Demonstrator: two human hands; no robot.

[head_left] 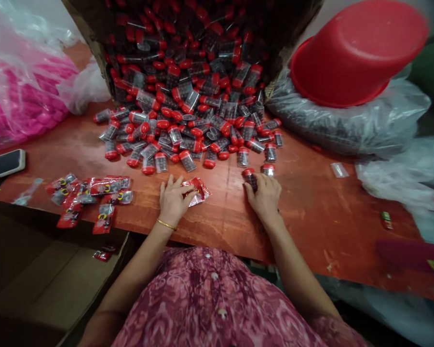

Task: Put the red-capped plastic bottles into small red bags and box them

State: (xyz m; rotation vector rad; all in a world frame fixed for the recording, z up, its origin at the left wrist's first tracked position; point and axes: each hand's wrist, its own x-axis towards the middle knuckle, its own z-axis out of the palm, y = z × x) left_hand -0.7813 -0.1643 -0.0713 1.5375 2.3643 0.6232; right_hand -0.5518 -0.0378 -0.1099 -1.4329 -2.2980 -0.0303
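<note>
Our left hand lies flat, fingers loosely spread, thumb and forefinger pinching a red sachet on the table. Our right hand curls its fingertips around a small red-capped vial — just at the near fringe of the spilled vial heap. Bare wood lies open between our hands and to the right; the table's near edge runs close under our wrists. Filled sachets lie left — near that edge.
</note>
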